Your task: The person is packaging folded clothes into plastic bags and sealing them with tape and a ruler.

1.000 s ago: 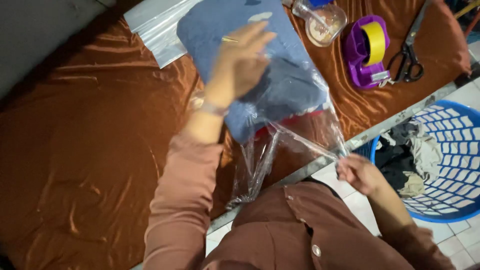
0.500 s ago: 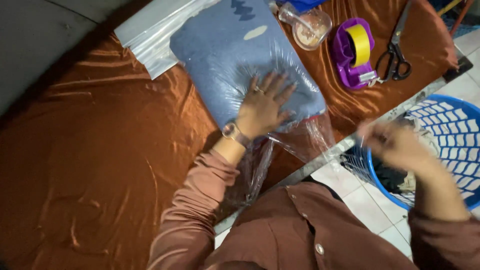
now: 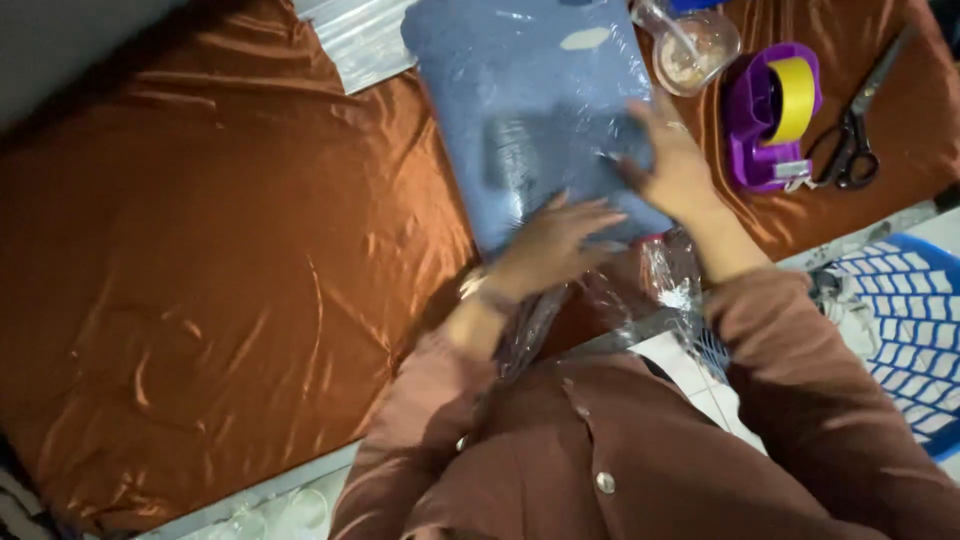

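A folded blue garment (image 3: 520, 100) lies inside a clear plastic bag (image 3: 665, 270) on the brown satin table cover (image 3: 220, 260). My left hand (image 3: 555, 240) rests flat on the garment's near end, fingers spread, pressing the plastic down. My right hand (image 3: 670, 160) lies flat on the garment's right side, fingers apart. The bag's open end hangs loose over the table's front edge, between my arms. Both sleeves are brown.
A purple tape dispenser (image 3: 765, 125) with a yellow roll stands right of the garment, black scissors (image 3: 850, 140) beyond it. A clear jar (image 3: 695, 45) sits behind. A stack of clear bags (image 3: 355, 40) lies at the back. A blue laundry basket (image 3: 905, 330) stands at the right.
My right hand came from near the basket up onto the garment's right side. My left hand slid down toward the garment's near end.
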